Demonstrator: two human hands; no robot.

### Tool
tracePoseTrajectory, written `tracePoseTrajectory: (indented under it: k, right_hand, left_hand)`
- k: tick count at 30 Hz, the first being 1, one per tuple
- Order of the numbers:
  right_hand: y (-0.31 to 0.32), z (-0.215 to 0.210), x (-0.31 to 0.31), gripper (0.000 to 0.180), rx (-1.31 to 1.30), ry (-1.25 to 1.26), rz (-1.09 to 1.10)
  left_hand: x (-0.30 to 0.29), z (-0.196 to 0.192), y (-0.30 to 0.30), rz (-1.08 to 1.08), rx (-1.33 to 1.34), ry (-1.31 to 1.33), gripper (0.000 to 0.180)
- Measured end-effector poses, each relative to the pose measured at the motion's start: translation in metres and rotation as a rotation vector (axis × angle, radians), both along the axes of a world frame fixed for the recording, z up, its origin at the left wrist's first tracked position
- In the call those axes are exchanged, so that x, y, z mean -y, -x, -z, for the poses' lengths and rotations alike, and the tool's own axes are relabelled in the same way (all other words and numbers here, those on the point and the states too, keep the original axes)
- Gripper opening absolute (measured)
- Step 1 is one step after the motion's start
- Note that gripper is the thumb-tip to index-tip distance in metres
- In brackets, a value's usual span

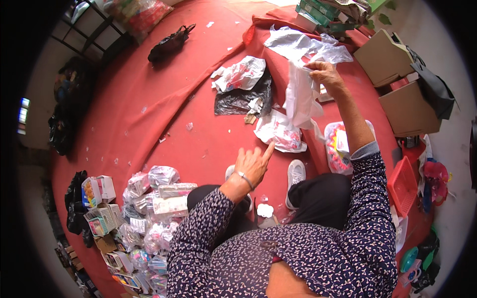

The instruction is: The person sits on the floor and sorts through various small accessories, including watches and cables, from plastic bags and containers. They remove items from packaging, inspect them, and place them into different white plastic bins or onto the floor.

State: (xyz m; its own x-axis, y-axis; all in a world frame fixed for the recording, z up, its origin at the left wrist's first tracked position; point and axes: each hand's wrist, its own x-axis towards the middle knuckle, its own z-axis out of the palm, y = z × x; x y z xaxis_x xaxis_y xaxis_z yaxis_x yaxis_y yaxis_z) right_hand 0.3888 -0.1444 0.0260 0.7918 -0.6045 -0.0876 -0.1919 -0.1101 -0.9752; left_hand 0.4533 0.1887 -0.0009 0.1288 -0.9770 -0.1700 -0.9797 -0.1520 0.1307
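My right hand [324, 72] is raised over the red floor covering [149, 99] and grips the top of a white plastic bag [299, 97] that hangs down from it. My left hand [254, 164] hovers lower, fingers apart and empty, its index finger pointing toward a clear packet with red and white contents [280, 131] lying just beyond it. A silver bangle sits on my left wrist. My knees and white shoes [296, 174] are below the hands.
A pile of clear-wrapped packets and small boxes [149, 208] lies at my left. A black bag [243, 99], crumpled white bags [241, 73], cardboard boxes [392, 64], a red basket [402, 186] and a packet of colourful items [338, 144] surround me.
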Motion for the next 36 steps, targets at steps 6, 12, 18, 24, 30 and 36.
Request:
tracePoseTrajectory:
  k: [6, 12, 18, 24, 30, 36]
  right_hand:
    - [0.046, -0.032, -0.043, 0.031, 0.200, -0.351, 0.090]
    - [0.086, -0.050, -0.081, 0.023, 0.152, -0.334, -0.042]
    - [0.118, -0.088, -0.141, 0.015, -0.138, -0.116, -0.447]
    - [0.140, -0.090, -0.156, 0.014, -0.123, 0.222, -0.110]
    - [0.128, -0.085, -0.158, 0.011, 0.070, 1.023, 0.664]
    - [0.114, -0.031, -0.182, 0.023, -0.087, 0.218, 0.416]
  left_hand:
    - [0.030, -0.012, 0.012, -0.053, -0.091, 0.101, 0.058]
    - [0.053, -0.030, 0.024, -0.230, -0.169, 0.575, 0.070]
    - [0.064, -0.048, 0.035, 0.046, -0.434, 0.637, 0.096]
    - [0.081, -0.025, 0.051, 0.186, -0.660, 0.268, 0.026]
    - [0.077, 0.011, 0.053, -0.179, -0.947, 0.363, 0.021]
    - [0.081, 0.023, 0.034, -0.532, -1.506, 0.495, 0.025]
